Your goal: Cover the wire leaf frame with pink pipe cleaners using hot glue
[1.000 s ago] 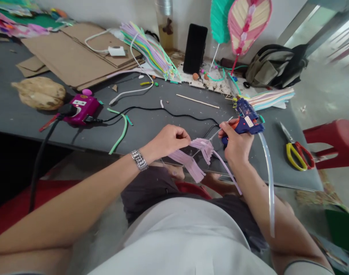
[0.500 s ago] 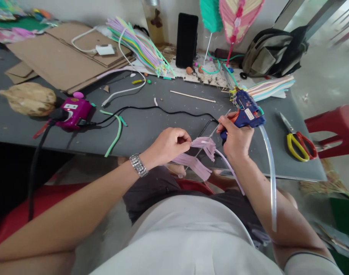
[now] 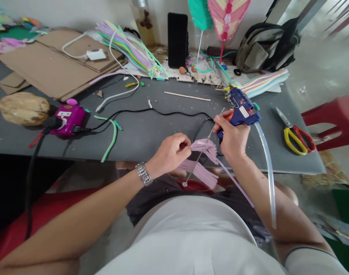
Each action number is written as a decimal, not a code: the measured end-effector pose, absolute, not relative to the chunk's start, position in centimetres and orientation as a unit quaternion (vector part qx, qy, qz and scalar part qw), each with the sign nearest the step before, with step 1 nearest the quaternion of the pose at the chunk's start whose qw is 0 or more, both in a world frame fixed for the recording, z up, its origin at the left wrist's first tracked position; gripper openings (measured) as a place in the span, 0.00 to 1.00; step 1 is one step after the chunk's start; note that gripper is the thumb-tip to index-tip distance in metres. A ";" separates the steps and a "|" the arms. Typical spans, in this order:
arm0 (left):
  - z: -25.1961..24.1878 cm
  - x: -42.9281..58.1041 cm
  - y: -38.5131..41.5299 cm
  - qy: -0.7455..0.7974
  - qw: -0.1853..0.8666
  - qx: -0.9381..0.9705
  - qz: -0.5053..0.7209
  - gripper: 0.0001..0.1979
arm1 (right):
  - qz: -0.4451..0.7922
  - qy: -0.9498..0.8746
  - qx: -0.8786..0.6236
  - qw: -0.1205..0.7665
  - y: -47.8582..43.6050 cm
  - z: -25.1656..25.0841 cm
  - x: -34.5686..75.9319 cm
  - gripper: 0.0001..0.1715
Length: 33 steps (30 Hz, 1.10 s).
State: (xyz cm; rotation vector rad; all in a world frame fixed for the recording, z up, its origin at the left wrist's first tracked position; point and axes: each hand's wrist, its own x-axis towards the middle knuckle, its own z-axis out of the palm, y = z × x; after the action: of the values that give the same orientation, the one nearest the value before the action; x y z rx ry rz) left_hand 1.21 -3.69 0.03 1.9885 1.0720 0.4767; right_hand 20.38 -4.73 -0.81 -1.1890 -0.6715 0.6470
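Observation:
My right hand (image 3: pixel 234 135) is closed around the handle of a blue glue gun (image 3: pixel 243 109), whose nozzle points away from me. A long clear glue stick (image 3: pixel 267 164) curves out of its rear. The same hand's thumb and fingers also pinch a thin stick (image 3: pixel 197 157). Lilac pipe cleaners (image 3: pixel 204 173) lie side by side along this stick in two slanted bands. My left hand (image 3: pixel 174 152) is closed in a pinch at the left edge of the upper lilac band. One lilac pipe cleaner (image 3: pixel 234 183) trails down toward my right forearm.
Scissors (image 3: pixel 297 135) lie to the right on the grey table (image 3: pixel 151 130). A purple power adapter (image 3: pixel 68 118) feeds a black cord across it. Behind are cardboard (image 3: pixel 62 68), pipe cleaner bundles (image 3: pixel 131 49), a phone (image 3: pixel 177 40), and a bag (image 3: pixel 266 47). A red stool (image 3: pixel 335 120) stands at right.
The view has shifted slightly. The lilac piece sits a little lower and has turned somewhat, showing more of its lower end. Both hands keep their holds.

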 end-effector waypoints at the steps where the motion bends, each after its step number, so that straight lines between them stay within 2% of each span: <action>1: 0.0 1.3 -3.8 0.427 0.410 0.784 0.190 0.05 | 0.294 -0.305 -0.540 0.728 -4.7 -0.8 20.4 0.12; 8: 1.5 1.3 -4.4 0.401 0.525 0.722 0.208 0.09 | 0.277 -0.288 -0.536 0.744 -4.8 -0.4 21.0 0.12; 12: 2.0 1.3 -4.7 0.403 0.549 0.701 0.211 0.11 | 0.282 -0.281 -0.536 0.744 -4.9 -0.2 21.0 0.12; 23: 0.4 1.5 -4.2 0.418 0.424 0.771 0.226 0.06 | 0.302 -0.280 -0.525 0.745 -4.9 -0.4 20.9 0.11; 33: 0.1 1.9 -4.1 0.416 0.429 0.769 0.226 0.05 | 0.302 -0.292 -0.521 0.743 -4.9 -0.6 20.9 0.11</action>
State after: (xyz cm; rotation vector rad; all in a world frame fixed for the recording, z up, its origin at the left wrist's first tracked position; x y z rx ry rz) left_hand 1.94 -4.11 0.07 1.9191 1.0386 0.5650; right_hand 20.88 -4.90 -0.63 -1.1422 -0.6389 0.6626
